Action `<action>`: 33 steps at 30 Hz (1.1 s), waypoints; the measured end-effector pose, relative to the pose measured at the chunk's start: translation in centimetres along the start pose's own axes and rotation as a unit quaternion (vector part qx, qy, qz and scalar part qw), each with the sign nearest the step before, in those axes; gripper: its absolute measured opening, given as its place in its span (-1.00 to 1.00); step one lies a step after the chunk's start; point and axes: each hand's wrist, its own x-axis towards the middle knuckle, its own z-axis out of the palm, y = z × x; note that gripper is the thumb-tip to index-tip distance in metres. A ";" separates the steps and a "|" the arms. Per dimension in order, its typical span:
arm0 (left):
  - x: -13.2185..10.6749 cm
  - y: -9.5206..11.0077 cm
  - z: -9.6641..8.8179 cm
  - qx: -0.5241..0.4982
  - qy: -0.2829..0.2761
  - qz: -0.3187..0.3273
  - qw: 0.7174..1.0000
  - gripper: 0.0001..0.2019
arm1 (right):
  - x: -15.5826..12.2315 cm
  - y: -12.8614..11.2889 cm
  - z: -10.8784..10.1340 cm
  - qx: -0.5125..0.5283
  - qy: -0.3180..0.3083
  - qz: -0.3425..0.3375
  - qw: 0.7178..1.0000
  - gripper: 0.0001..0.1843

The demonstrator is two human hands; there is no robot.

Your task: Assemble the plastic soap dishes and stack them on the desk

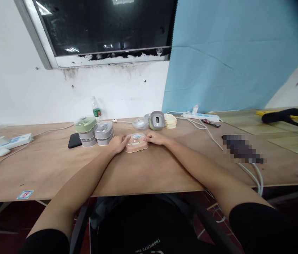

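Note:
A peach-coloured lidded container (136, 143) with a clear lid sits on the wooden table (138, 173) straight ahead. My left hand (117, 143) grips its left end and my right hand (154, 138) grips its right end, fingers curled round the sides. To the left stand two stacks of similar containers: a green-lidded one (85, 124) on grey ones, and a grey stack (104, 133). Behind the peach container lie a clear lid (140, 124), a grey container on its side (156, 120) and a pile of cream lids (170, 121).
A black phone (74, 140) lies left of the stacks and a plastic bottle (96, 109) stands by the wall. Power strips sit at the far left (8, 143) and back right (200, 116), with white cables (254, 174) trailing over the right side. A black object (287, 116) rests far right.

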 end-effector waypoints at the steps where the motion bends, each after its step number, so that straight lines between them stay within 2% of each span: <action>1: 0.0 0.0 0.0 0.003 -0.003 0.003 1.000 -0.36 | 0.0 0.0 -0.1 0.006 -0.008 0.002 1.000 -0.36; 5: 0.0 -0.1 0.1 0.019 -0.008 0.001 1.000 -0.37 | 0.2 -0.1 -0.5 0.026 -0.029 0.024 0.999 -0.39; 7: 0.0 0.0 0.1 0.033 0.005 -0.007 0.999 -0.39 | 0.2 -0.1 -0.4 0.023 -0.010 0.034 0.999 -0.39; 9: -0.1 0.2 0.0 0.051 0.046 0.002 0.998 -0.41 | 0.3 -0.2 0.0 -0.008 0.053 0.042 0.998 -0.39; 12: -0.3 0.8 -0.2 0.067 0.109 0.080 0.989 -0.45 | 0.6 -0.2 0.9 -0.085 0.162 0.029 0.983 -0.41; 15: -0.6 1.5 -0.4 0.083 0.073 0.180 0.977 -0.54 | 0.7 -0.2 1.5 -0.134 0.189 -0.003 0.973 -0.49; 17: -0.9 2.0 -0.4 0.109 0.029 0.209 0.971 -0.55 | 0.7 -0.2 1.6 -0.151 0.179 -0.011 0.972 -0.59; 21: -1.0 2.4 -0.3 0.154 0.009 0.191 0.969 -0.51 | 0.6 -0.2 1.6 -0.169 0.162 -0.012 0.972 -0.68; 27: -0.8 2.1 -0.1 0.194 0.027 0.136 0.971 -0.48 | 0.6 0.0 1.7 -0.173 0.171 -0.012 0.970 -0.73; 33: -0.6 1.7 0.1 0.231 0.047 0.087 0.968 -0.54 | 0.6 0.0 1.7 -0.171 0.163 -0.011 0.972 -0.74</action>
